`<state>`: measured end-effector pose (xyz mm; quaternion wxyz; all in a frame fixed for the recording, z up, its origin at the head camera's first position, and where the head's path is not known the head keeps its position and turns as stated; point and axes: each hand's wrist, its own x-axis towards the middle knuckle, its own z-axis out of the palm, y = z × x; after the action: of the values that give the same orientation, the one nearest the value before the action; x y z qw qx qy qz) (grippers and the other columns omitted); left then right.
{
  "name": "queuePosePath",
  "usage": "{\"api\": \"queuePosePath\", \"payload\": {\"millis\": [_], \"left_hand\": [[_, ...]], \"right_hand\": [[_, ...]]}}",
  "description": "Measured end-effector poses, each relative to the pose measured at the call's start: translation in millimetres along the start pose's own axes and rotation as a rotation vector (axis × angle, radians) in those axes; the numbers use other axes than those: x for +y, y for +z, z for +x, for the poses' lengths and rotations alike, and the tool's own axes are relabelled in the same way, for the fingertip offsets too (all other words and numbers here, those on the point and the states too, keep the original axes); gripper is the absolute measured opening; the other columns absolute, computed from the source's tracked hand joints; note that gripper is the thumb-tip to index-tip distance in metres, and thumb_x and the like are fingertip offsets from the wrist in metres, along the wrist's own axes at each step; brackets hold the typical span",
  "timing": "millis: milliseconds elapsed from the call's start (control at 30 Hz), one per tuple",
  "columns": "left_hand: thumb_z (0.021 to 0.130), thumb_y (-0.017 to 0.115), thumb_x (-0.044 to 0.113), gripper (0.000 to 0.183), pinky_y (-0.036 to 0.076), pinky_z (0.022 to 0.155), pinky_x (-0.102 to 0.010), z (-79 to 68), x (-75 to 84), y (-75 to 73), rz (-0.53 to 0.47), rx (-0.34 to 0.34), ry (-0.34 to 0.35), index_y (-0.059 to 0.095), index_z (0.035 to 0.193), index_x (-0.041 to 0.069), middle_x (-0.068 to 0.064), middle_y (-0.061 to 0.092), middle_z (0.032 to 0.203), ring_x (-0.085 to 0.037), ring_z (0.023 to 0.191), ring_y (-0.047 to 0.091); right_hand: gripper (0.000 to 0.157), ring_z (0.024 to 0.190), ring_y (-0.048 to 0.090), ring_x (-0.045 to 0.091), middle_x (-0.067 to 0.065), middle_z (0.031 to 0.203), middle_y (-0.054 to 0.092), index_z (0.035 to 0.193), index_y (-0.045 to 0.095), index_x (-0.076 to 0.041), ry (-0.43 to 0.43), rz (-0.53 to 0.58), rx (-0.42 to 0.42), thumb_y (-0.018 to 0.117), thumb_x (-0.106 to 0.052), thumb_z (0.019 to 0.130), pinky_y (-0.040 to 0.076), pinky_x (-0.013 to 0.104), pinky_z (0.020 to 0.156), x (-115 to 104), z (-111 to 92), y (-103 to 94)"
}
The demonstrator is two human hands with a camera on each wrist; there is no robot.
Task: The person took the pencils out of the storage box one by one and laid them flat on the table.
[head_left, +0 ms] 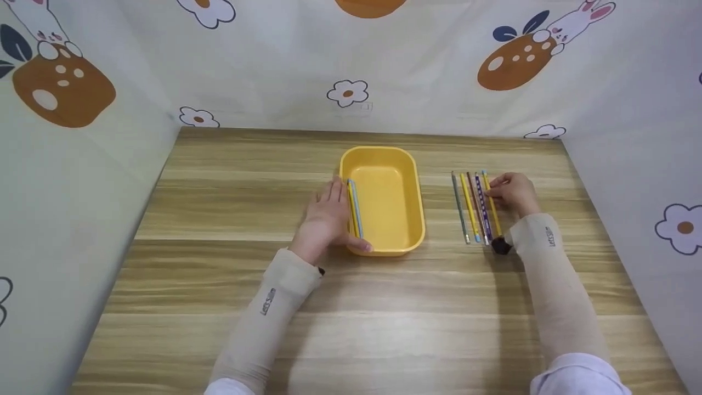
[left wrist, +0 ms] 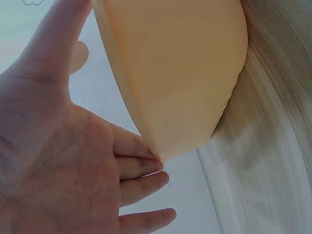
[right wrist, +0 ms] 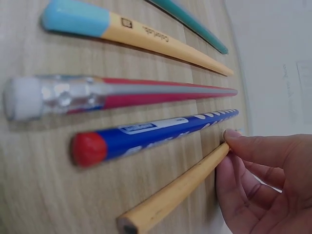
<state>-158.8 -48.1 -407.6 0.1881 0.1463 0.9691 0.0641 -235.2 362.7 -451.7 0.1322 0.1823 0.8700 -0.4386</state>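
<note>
A yellow plastic tray (head_left: 421,219) stands mid-table with a yellow pencil (head_left: 351,200) and a light blue pencil (head_left: 357,211) lying along its left inner wall. My left hand (head_left: 326,219) rests against the tray's left side, its fingers straight along the rim and its thumb at the near corner. Right of the tray, my right hand (head_left: 514,193) pinches a yellow pencil (right wrist: 175,192) between thumb and fingers. Beside it lie a blue patterned pencil (right wrist: 156,131), a red-and-silver striped pencil (right wrist: 156,91), a yellow pencil with a light blue end (right wrist: 161,44) and a green pencil (right wrist: 195,24).
The wood-grain table (head_left: 219,219) is bordered at the back and sides by a light cloth (head_left: 263,66) printed with flowers and rabbits. A small black object (head_left: 500,245) sits under the right wrist by the pencils' near ends.
</note>
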Motion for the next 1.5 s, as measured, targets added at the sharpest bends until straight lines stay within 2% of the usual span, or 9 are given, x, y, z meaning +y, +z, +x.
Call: {"api": "queuePosePath", "payload": {"millis": [133, 267, 500, 700, 967, 1233, 1500], "left_hand": [[0.050, 0.066, 0.083, 0.147, 0.015, 0.116, -0.051, -0.3, 0.9, -0.4, 0.036, -0.004, 0.006, -0.002, 0.150, -0.001, -0.019, -0.001, 0.158, -0.031, 0.145, 0.004], [0.051, 0.066, 0.082, 0.147, 0.016, 0.116, -0.051, -0.7, 1.9, -1.6, 0.041, -0.012, 0.010, -0.002, 0.150, -0.001, -0.019, -0.001, 0.158, -0.031, 0.146, 0.003], [0.049, 0.066, 0.083, 0.148, 0.015, 0.116, -0.050, -1.2, 1.9, -3.3, 0.040, -0.018, 0.010, -0.002, 0.149, -0.002, -0.019, -0.001, 0.157, -0.031, 0.145, 0.003], [0.050, 0.066, 0.083, 0.148, 0.015, 0.116, -0.049, -0.6, 0.5, -2.4, 0.038, -0.014, 0.022, -0.003, 0.149, -0.002, -0.021, -0.001, 0.157, -0.032, 0.145, 0.004], [0.049, 0.065, 0.084, 0.148, 0.015, 0.116, -0.049, 0.1, 1.0, -0.8, 0.045, -0.022, 0.001, -0.004, 0.150, -0.001, -0.019, -0.002, 0.157, -0.031, 0.145, 0.003], [0.051, 0.065, 0.083, 0.148, 0.014, 0.116, -0.049, 0.9, 1.6, -1.4, 0.042, -0.060, -0.001, -0.008, 0.149, 0.000, -0.017, -0.005, 0.158, -0.029, 0.146, 0.000], [0.050, 0.067, 0.082, 0.148, 0.015, 0.116, -0.050, 0.2, 1.4, -0.7, 0.023, -0.044, -0.007, -0.007, 0.150, 0.001, -0.018, -0.005, 0.158, -0.030, 0.146, 0.002]], "right_hand": [[0.027, 0.066, 0.063, 0.009, -0.001, 0.080, 0.059, 0.103, 0.055, 0.003, 0.002, 0.007, -0.020, 0.071, -0.006, 0.082, 0.056, 0.026, 0.065, 0.1, -1.4, -2.6], [0.031, 0.067, 0.065, 0.008, -0.003, 0.078, 0.062, 0.106, 0.055, 0.004, 0.001, 0.000, -0.035, 0.072, -0.008, 0.082, 0.057, 0.027, 0.069, -0.3, -3.1, -4.8], [0.032, 0.067, 0.064, 0.005, -0.001, 0.081, 0.061, 0.110, 0.055, 0.007, -0.026, -0.028, -0.036, 0.068, -0.008, 0.085, 0.057, 0.024, 0.071, -1.6, -5.1, -7.4], [0.028, 0.066, 0.064, 0.005, -0.001, 0.078, 0.061, 0.108, 0.056, 0.005, -0.007, -0.003, -0.035, 0.067, -0.009, 0.086, 0.057, 0.025, 0.070, -4.5, -5.2, -9.0], [0.034, 0.073, 0.065, 0.009, 0.002, 0.089, 0.061, 0.116, 0.054, 0.004, -0.007, -0.048, -0.035, 0.064, -0.016, 0.090, 0.057, 0.027, 0.074, -9.9, -7.4, -11.7], [0.037, 0.069, 0.064, 0.007, -0.001, 0.080, 0.063, 0.117, 0.052, 0.008, -0.055, -0.013, -0.046, 0.063, -0.014, 0.090, 0.057, 0.025, 0.071, -14.9, -12.0, -13.1], [0.038, 0.070, 0.064, 0.008, 0.000, 0.083, 0.062, 0.119, 0.053, 0.007, -0.060, -0.025, -0.051, 0.064, -0.014, 0.089, 0.057, 0.026, 0.071, -21.3, -12.5, -10.7]]}}
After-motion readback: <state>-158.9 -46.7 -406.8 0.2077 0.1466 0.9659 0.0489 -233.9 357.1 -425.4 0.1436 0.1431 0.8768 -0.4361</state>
